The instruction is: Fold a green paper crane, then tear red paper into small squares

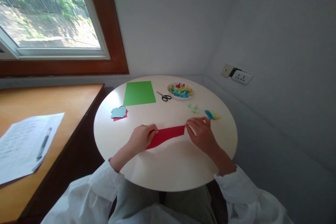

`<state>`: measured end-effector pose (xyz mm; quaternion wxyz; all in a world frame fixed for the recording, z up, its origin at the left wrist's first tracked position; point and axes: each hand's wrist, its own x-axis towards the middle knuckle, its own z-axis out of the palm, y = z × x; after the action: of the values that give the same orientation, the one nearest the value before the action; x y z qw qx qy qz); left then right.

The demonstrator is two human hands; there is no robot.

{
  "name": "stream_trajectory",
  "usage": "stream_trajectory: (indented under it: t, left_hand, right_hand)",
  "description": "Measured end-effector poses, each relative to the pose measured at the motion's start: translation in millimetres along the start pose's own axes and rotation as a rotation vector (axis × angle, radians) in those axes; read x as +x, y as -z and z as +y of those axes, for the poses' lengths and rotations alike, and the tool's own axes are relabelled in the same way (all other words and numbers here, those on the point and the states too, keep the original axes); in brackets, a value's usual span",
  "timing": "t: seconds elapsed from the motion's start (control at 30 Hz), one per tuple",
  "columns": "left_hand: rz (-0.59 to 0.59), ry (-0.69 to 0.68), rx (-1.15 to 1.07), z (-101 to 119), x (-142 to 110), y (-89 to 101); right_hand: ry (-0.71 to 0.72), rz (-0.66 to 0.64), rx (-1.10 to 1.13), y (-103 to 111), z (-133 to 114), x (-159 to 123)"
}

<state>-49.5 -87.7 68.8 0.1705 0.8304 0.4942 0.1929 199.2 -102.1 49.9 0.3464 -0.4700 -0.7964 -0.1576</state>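
Note:
A folded strip of red paper [168, 135] lies across the middle of the round white table [168, 171]. My left hand [141, 138] rests closed on the strip's left end, fingers curled over it. At the right end, my right hand [201, 131] pinches the strip's edge with bent fingers. Both hands hold the paper flat against the tabletop.
A green sheet [139, 93], black scissors [164, 96], a white dish of small coloured paper pieces [181, 90], small blue and red squares [119, 112], tiny green folded bits [193, 107] and a blue-yellow piece [212, 114] lie farther back. A wooden desk with papers and a pen [43, 142] stands left.

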Motion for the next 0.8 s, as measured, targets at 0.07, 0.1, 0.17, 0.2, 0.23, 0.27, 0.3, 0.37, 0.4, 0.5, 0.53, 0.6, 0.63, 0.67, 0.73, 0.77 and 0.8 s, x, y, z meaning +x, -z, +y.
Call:
stream_trajectory:
  t: [0.07,0.1,0.17,0.2,0.23,0.27,0.3,0.37,0.4,0.5,0.53,0.6,0.63,0.67,0.73,0.77,0.8]
  left_hand:
    - [0.017,0.055,-0.12,-2.7,2.3,2.1]
    - [0.035,0.074,-0.188,-4.7,4.6,2.5]
    - [0.084,0.106,-0.328,-9.5,11.7,1.5]
    - [0.108,0.127,-0.391,-12.1,16.4,0.2]
    - [0.127,0.15,-0.452,-14.4,21.8,-1.7]
    - [0.134,0.175,-0.523,-16.4,27.6,-4.0]
    - [0.135,0.213,-0.601,-18.0,33.6,-6.7]
    - [0.138,0.273,-0.739,-19.2,45.7,-12.8]
    - [0.137,0.288,-0.78,-19.1,51.5,-15.9]
    - [0.173,0.334,-0.918,-16.6,66.1,-24.5]
    - [0.185,0.349,-0.964,-15.5,69.8,-27.0]
    - [0.199,0.364,-1.009,-14.0,75.1,-31.3]
    - [0.204,0.369,-1.015,-13.7,76.7,-33.1]
    - [0.205,0.373,-1.016,-13.7,77.7,-34.9]
    - [0.204,0.38,-1.022,-15.2,78.5,-38.8]
    - [0.205,0.377,-1.024,-16.8,78.8,-41.2]
    - [0.213,0.364,-1.02,-18.8,79.1,-44.0]
  right_hand:
    - [-0.104,0.058,0.039,-2.4,13.3,-0.5]
    - [-0.183,0.106,0.085,-5.3,19.5,-0.3]
    - [-0.374,0.184,0.266,-13.9,29.0,1.5]
    - [-0.495,0.18,0.399,-19.3,31.5,3.3]
    - [-0.596,0.14,0.547,-25.1,32.3,5.7]
    - [-0.667,0.075,0.696,-30.9,31.3,8.7]
    - [-0.717,-0.013,0.827,-36.6,28.9,12.2]
    - [-0.81,-0.104,0.987,-46.8,21.7,20.1]
    - [-0.84,-0.101,1.033,-51.2,18.0,24.3]
    - [-0.902,-0.047,1.074,-62.9,10.6,35.7]
    - [-0.923,-0.021,1.077,-66.4,9.7,38.5]
    - [-0.955,0.026,1.077,-73.1,9.5,42.3]
    - [-0.963,0.037,1.079,-76.1,9.8,43.1]
    - [-0.971,0.046,1.081,-79.0,10.0,43.2]
    - [-0.984,0.054,1.088,-84.2,10.1,42.0]
    - [-0.991,0.059,1.09,-86.5,9.9,41.0]
    - [-0.997,0.064,1.093,-88.5,9.6,40.1]
